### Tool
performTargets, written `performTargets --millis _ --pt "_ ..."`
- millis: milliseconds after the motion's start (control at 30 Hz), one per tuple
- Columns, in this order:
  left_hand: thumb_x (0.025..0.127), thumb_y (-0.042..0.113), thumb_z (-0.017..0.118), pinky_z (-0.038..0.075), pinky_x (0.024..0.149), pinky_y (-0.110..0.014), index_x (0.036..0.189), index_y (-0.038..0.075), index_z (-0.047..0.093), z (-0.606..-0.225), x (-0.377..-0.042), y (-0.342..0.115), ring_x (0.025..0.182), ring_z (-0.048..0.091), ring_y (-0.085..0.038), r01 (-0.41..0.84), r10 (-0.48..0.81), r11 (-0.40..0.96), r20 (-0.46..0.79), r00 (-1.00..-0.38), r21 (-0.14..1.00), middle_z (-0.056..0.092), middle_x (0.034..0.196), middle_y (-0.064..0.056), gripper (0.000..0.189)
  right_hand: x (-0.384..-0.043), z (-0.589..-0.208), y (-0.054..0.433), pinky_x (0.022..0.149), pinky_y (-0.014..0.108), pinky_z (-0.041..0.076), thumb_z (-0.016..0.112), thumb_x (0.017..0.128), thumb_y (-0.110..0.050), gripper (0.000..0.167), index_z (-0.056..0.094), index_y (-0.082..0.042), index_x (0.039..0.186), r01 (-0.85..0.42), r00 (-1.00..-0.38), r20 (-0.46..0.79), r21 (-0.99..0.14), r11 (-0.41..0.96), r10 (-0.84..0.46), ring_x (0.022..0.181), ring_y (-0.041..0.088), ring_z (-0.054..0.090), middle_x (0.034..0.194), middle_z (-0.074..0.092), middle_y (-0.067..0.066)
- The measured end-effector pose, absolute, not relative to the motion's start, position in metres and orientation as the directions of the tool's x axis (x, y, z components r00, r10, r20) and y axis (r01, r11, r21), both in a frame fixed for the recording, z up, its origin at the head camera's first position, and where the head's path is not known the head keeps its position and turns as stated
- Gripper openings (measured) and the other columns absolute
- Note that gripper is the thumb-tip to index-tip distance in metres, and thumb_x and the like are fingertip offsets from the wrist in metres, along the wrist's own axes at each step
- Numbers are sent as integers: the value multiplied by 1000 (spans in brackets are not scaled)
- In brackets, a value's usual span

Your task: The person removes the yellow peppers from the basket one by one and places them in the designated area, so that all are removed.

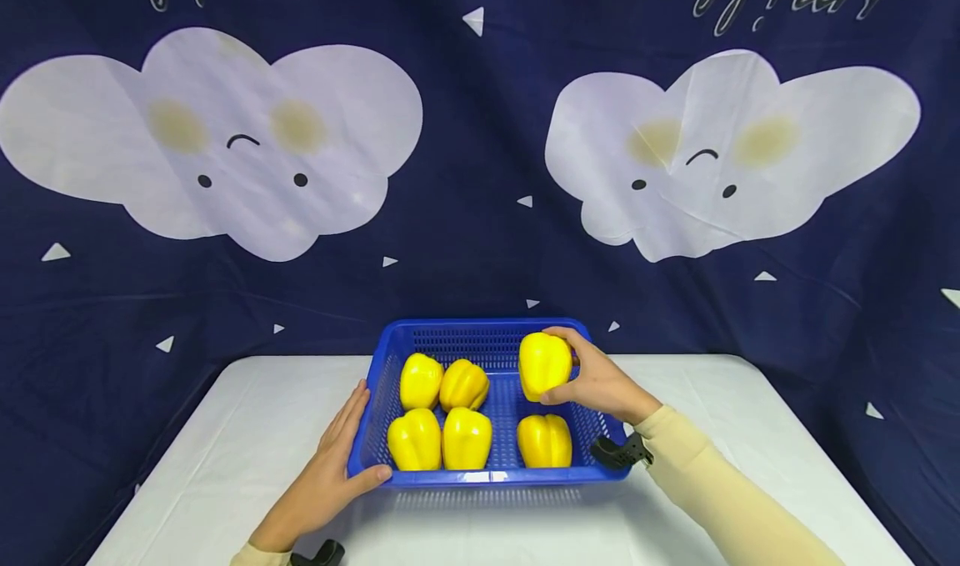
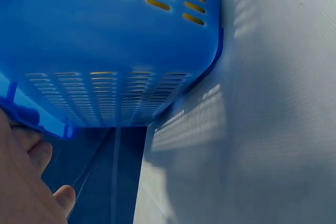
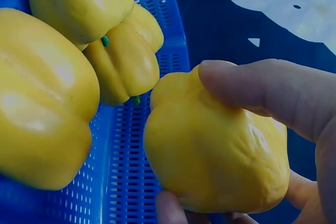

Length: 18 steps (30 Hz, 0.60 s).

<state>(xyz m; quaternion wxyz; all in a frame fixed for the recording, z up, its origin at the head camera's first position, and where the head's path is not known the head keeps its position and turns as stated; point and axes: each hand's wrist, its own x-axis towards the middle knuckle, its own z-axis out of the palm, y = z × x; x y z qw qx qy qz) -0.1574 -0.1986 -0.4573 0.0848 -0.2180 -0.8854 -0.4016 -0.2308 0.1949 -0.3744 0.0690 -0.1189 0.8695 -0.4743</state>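
Observation:
My right hand (image 1: 600, 380) grips a yellow bell pepper (image 1: 543, 366) over the right part of a blue plastic basket (image 1: 491, 476). In the right wrist view, the thumb presses on one side of that held pepper (image 3: 215, 145), and fingertips show at its lower edge. Several more yellow bell peppers lie in the basket: two at the back left, two at the front left, and a lone pepper (image 1: 544, 441) at the front right. Against the basket's left side rests my left hand (image 1: 330, 466), its fingers fairly straight and its thumb at the near left corner.
A white-covered table (image 1: 697, 408) carries the basket. Behind it hangs a dark blue cloth (image 1: 480, 174) printed with white clouds and small triangles. Both wrists wear black straps (image 1: 622, 451).

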Motion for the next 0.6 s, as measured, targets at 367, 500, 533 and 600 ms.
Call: performTargets --millis 367,500,533,600 --pt "89 27 74 17 106 -78 162 7 12 -458 -157 -198 150 8 -47 469 322 574 342 -883 671 2 169 -9 98 -220 -368 215 87 45 55 88 72 -13 95 34 -16 150 -165 -970 49 -851 499 -238 117 39 51 140 46 15" --pt "89 27 75 18 106 -78 162 6 12 -458 -157 -198 149 9 -49 471 324 573 343 -882 670 3 169 -9 98 -217 -365 224 85 43 56 88 72 -12 93 34 -11 148 -180 -970 74 -861 477 -233 119 42 49 138 44 18" --pt "89 27 75 18 106 -78 162 6 12 -457 -157 -198 149 9 -49 471 324 573 342 -882 671 3 169 -9 98 -216 -365 226 85 43 56 88 72 -12 92 34 -11 147 -187 -969 81 -858 478 -233 120 43 48 138 45 18" --pt "89 27 75 19 106 -78 162 6 12 -457 -157 -198 149 9 -48 467 322 578 339 -884 669 3 169 -9 98 -215 -365 230 84 42 55 89 72 -13 92 36 -11 146 -199 -968 95 -856 477 -234 120 43 49 137 46 18"
